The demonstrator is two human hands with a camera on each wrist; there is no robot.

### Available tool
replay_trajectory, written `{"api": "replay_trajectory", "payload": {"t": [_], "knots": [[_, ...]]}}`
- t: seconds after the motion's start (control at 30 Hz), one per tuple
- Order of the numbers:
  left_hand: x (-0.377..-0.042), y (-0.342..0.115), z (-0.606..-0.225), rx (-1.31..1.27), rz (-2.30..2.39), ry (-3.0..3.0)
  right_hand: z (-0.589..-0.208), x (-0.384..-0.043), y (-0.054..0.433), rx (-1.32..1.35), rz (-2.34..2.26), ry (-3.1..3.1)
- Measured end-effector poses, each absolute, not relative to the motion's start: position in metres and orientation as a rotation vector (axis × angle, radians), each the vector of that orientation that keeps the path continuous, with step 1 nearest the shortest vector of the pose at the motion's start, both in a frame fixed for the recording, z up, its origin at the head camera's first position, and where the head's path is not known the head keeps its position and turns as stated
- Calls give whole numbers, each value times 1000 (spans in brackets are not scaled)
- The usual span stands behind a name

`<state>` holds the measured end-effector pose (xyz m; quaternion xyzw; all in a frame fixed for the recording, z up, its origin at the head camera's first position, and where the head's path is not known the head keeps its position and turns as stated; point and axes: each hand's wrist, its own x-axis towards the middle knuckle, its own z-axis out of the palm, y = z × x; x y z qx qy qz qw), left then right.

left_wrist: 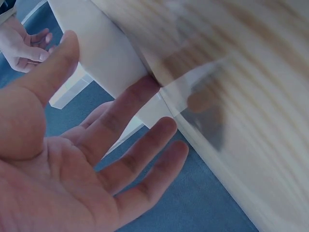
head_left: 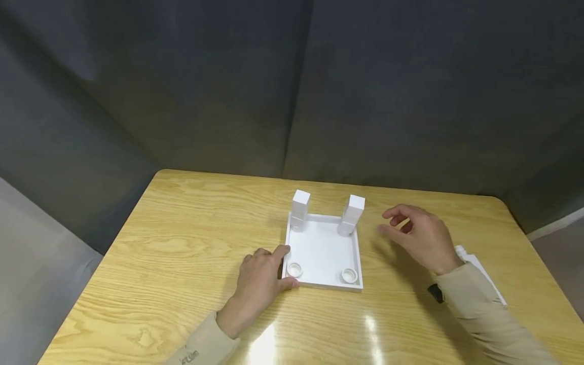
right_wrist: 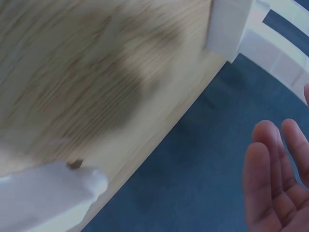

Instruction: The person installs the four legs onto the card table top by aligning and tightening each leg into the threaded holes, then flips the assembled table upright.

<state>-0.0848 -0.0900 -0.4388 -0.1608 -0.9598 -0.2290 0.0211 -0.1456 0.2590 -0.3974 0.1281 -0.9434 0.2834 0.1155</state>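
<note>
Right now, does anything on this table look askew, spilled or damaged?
Nothing looks spilled or damaged. One oddity: the white tray has posts at its far corners, but empty sockets at the near ones, so it looks lopsided.

The left hand (head_left: pixel 257 281) touched the near left corner of a white square tray (head_left: pixel 321 253); two white posts (head_left: pixel 299 208) stood at its far corners. The right hand (head_left: pixel 424 238) was apart, with fingers bent.

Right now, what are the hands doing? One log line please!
left hand: touches tray, near-left corner | right hand: empty, right of tray | posts: two upright, far corners | round rings: two, near corners
</note>
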Motion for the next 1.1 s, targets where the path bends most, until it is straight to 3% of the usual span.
{"api": "replay_trajectory", "payload": {"t": [1.1], "knots": [[-84, -90, -437, -533, -725, -2942, -407, -118, 305, 252, 720, -2855]]}}
